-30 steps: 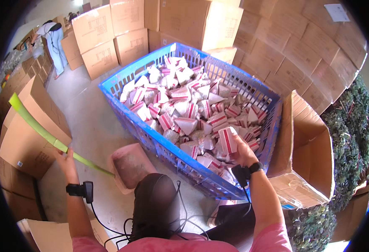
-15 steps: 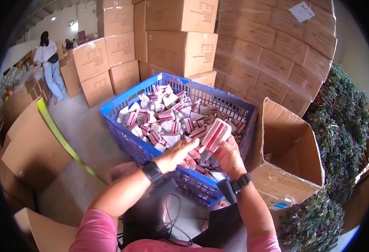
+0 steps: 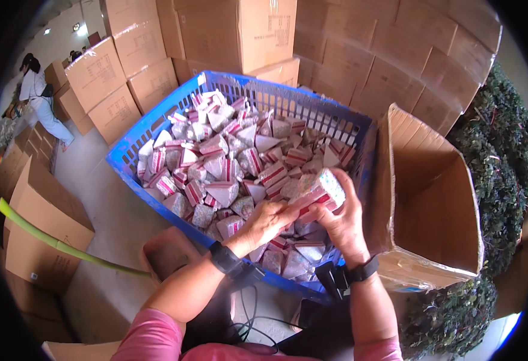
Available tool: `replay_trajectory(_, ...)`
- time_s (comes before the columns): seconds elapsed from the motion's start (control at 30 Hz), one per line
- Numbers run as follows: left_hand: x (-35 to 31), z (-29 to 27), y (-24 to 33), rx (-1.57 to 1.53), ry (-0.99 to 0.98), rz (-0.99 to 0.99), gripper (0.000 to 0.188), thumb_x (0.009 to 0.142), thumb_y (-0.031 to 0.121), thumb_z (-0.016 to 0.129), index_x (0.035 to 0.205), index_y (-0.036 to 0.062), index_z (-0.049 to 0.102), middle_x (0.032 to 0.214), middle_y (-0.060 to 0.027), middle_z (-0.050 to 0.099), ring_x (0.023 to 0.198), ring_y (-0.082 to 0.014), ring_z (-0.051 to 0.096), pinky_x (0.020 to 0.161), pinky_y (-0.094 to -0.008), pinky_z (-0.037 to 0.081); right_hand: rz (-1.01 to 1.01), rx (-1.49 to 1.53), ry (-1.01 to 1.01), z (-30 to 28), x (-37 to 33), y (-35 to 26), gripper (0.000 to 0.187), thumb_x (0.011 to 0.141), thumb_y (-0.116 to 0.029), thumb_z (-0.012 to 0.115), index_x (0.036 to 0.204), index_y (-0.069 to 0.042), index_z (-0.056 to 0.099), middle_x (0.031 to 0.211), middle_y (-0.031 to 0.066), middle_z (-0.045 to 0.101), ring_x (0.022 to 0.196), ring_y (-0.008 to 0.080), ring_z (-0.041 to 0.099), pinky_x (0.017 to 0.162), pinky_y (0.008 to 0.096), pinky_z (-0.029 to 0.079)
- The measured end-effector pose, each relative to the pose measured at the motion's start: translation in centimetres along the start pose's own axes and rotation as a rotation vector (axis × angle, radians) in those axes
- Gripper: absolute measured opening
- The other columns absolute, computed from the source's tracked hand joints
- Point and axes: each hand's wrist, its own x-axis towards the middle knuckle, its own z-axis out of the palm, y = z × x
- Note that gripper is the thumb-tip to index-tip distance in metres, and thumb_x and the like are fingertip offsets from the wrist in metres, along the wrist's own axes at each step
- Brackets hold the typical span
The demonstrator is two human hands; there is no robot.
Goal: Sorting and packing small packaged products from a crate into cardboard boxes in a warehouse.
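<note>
In front of me, above the near right part of a blue plastic basket, I hold a cake-slice ornament. It is a pale wedge with a red band along its side and a speckled, glittery end. My right hand grips it, thumb on the near side and fingers around the far side. The fingers of my left hand are closed on its narrower left end. Many similar cake-slice ornaments fill the basket below, lying at all angles, some white and some red-striped.
An open cardboard box stands right of the basket, beside dark green artificial foliage. Stacked cartons rise behind. At left are cardboard, a yellow-green strip and, farther off, a person.
The cake-slice ornament has been turned, so its speckled end now shows. My left hand has closed in on it. The view has shifted, and the distant person appears farther left and leaning.
</note>
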Motion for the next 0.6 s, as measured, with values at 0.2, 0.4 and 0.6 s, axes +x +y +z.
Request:
replay_trajectory(0.2,1.6,-0.6,0.5,0.000,0.047,0.044,0.029,0.086,0.028,0.051,0.080,0.0006,0.060,0.054,0.0030,0.045,0.049,-0.0039,0.040,0.042,-0.0216,0.031,-0.211,-0.434,0.113,0.6,1.4,-0.3,0.070,0.061,-0.012,0.071,0.120,-0.001,0.036,0.108,0.0159,0.051,0.102,0.0230,0.051,0.088,0.0308,0.040)
replay_trajectory(0.4,1.8,0.0,1.3,0.018,0.052,0.022,0.028,0.086,0.026,0.051,0.080,0.0009,0.061,0.049,0.0032,0.043,0.044,-0.0041,0.039,0.039,-0.0225,0.030,-0.214,-0.477,0.174,0.8,0.8,-0.7,0.068,0.061,-0.007,0.069,0.120,0.000,0.036,0.108,0.0158,0.051,0.100,0.0233,0.051,0.087,0.0313,0.041)
replay_trajectory(0.6,1.9,0.6,0.3,0.067,0.098,0.043,0.032,0.086,0.029,0.051,0.071,0.0015,0.058,0.047,0.0027,0.044,0.042,-0.0053,0.042,0.037,-0.0222,0.030,-0.216,-0.463,0.216,0.7,0.1,-0.1,0.069,0.061,-0.010,0.071,0.120,-0.001,0.036,0.108,0.0142,0.051,0.100,0.0202,0.050,0.086,0.0291,0.041)
